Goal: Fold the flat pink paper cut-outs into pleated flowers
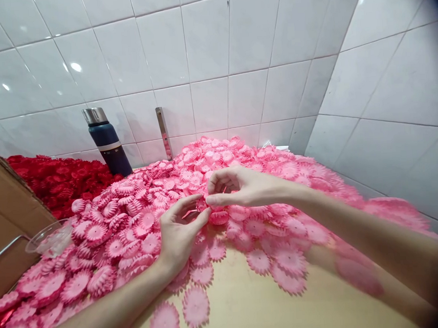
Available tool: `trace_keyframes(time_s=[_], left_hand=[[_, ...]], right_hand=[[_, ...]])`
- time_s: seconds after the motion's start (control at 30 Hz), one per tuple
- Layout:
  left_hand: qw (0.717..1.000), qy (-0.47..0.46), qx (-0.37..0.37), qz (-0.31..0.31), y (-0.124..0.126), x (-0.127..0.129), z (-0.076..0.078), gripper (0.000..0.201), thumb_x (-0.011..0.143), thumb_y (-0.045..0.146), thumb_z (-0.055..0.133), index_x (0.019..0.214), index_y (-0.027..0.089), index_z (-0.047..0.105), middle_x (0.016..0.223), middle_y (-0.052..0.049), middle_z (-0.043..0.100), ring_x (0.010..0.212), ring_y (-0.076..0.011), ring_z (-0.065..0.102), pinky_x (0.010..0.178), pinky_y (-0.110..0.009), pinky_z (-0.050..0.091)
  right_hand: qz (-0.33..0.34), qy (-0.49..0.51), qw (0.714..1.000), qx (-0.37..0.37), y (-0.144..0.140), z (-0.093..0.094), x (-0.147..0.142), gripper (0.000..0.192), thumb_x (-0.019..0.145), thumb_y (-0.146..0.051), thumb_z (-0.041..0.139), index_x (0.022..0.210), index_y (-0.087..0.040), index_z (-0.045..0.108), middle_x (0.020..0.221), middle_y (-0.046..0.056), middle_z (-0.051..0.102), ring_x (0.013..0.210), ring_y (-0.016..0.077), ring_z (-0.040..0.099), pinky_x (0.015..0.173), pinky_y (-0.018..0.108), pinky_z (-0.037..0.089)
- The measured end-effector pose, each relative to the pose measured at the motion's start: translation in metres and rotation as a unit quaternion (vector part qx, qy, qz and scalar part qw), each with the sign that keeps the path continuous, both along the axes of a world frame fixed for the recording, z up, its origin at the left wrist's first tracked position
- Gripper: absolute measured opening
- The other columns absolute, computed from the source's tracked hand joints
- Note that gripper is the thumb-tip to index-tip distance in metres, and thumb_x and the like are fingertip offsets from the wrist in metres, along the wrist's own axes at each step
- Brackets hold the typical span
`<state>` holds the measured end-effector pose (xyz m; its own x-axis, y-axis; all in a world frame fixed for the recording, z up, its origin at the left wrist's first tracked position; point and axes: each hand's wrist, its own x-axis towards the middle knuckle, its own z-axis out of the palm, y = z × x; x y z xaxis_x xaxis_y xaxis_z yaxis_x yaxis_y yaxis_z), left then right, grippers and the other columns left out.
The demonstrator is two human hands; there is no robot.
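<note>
A big heap of pink fabric flower petals (264,181) covers the wooden table (248,309), spreading to the tiled corner. My left hand (178,234) and my right hand (235,187) meet over the middle of the heap. Between their fingertips they pinch one small pink flower piece (202,206). My left hand's thumb and forefinger grip it from below, my right hand's fingers close on it from above. Loose flat petals (195,307) lie singly on the bare table near me.
A pile of red petals (58,179) lies at the back left. A dark blue flask (108,143) with a steel cap stands against the tiled wall. A cardboard box (9,219) and a clear plastic cup (50,239) are at the left. A metal strip (163,132) leans on the wall.
</note>
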<state>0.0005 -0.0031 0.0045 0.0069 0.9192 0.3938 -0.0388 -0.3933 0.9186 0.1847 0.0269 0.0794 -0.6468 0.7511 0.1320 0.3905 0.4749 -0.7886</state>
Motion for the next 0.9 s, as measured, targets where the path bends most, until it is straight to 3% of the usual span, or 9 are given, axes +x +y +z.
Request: trace_keyframes(time_s=[0.17, 0.37, 0.47, 0.57, 0.63, 0.73, 0.8, 0.9], left_hand=[[0.999, -0.021, 0.032, -0.025, 0.001, 0.0, -0.002, 0.031, 0.07, 0.012, 0.075, 0.098, 0.021, 0.066, 0.1, -0.001, 0.069, 0.092, -0.0149, 0.065, 0.081, -0.025, 0.055], [0.999, 0.021, 0.002, -0.047, -0.001, 0.0, -0.001, 0.044, 0.072, 0.021, 0.076, 0.115, 0.021, 0.066, 0.105, -0.005, 0.072, 0.089, -0.0179, 0.067, 0.081, -0.03, 0.057], [0.999, 0.045, -0.005, -0.018, -0.004, -0.001, -0.001, 0.046, 0.069, 0.026, 0.078, 0.114, 0.02, 0.068, 0.102, -0.005, 0.074, 0.081, -0.0184, 0.068, 0.078, -0.032, 0.058], [0.996, 0.083, 0.012, 0.007, -0.006, -0.004, -0.002, 0.043, 0.067, 0.026, 0.08, 0.109, 0.02, 0.071, 0.101, -0.004, 0.074, 0.082, -0.0183, 0.067, 0.077, -0.03, 0.057], [0.994, 0.1, 0.034, 0.012, -0.008, -0.006, -0.003, 0.03, 0.071, 0.025, 0.077, 0.1, 0.02, 0.075, 0.091, -0.003, 0.075, 0.076, -0.0169, 0.066, 0.069, -0.026, 0.056], [0.992, 0.109, 0.056, 0.0, -0.01, -0.007, -0.001, 0.013, 0.077, 0.026, 0.071, 0.085, 0.018, 0.076, 0.077, -0.002, 0.074, 0.066, -0.0147, 0.064, 0.057, -0.023, 0.051], [0.994, 0.101, 0.031, -0.011, -0.009, -0.006, 0.001, 0.017, 0.077, 0.027, 0.071, 0.091, 0.018, 0.075, 0.081, -0.003, 0.074, 0.066, -0.0144, 0.064, 0.057, -0.022, 0.051], [0.998, 0.047, -0.027, -0.022, -0.004, -0.001, 0.003, 0.026, 0.076, 0.027, 0.071, 0.101, 0.018, 0.068, 0.092, -0.004, 0.071, 0.078, -0.0165, 0.067, 0.068, -0.025, 0.055]], right_hand=[[-0.037, 0.002, 0.999, 0.034, -0.008, -0.005, -0.011, 0.021, 0.075, -0.028, 0.07, 0.085, -0.017, 0.056, 0.079, 0.003, 0.065, 0.072, 0.0149, 0.061, 0.061, 0.026, 0.048], [-0.002, 0.03, 0.999, -0.039, -0.002, -0.003, -0.003, 0.022, 0.077, -0.031, 0.07, 0.088, -0.017, 0.057, 0.074, 0.003, 0.068, 0.068, 0.0146, 0.063, 0.058, 0.024, 0.046], [-0.004, 0.03, 0.997, -0.069, 0.004, -0.003, 0.003, 0.028, 0.075, -0.034, 0.072, 0.092, -0.016, 0.057, 0.069, 0.002, 0.066, 0.061, 0.0127, 0.059, 0.054, 0.024, 0.044], [-0.014, 0.017, 0.999, -0.049, 0.011, -0.006, 0.007, 0.025, 0.075, -0.03, 0.071, 0.09, -0.017, 0.056, 0.067, 0.001, 0.065, 0.057, 0.0108, 0.055, 0.051, 0.023, 0.041], [-0.056, 0.007, 0.998, 0.025, 0.018, -0.009, 0.016, 0.015, 0.076, -0.027, 0.066, 0.084, -0.017, 0.057, 0.069, 0.001, 0.064, 0.058, 0.0114, 0.054, 0.051, 0.024, 0.041], [-0.221, 0.019, 0.962, 0.161, 0.029, -0.008, 0.039, 0.009, 0.076, -0.025, 0.064, 0.074, -0.018, 0.058, 0.07, 0.003, 0.061, 0.063, 0.0145, 0.055, 0.055, 0.027, 0.043], [-0.289, 0.016, 0.947, 0.142, 0.035, -0.002, 0.057, 0.014, 0.072, -0.028, 0.069, 0.078, -0.019, 0.06, 0.069, 0.004, 0.062, 0.063, 0.0166, 0.057, 0.056, 0.03, 0.044], [-0.277, 0.009, 0.957, 0.089, 0.036, 0.008, 0.069, 0.02, 0.068, -0.031, 0.074, 0.08, -0.02, 0.063, 0.076, 0.006, 0.067, 0.072, 0.0207, 0.062, 0.063, 0.033, 0.048]])
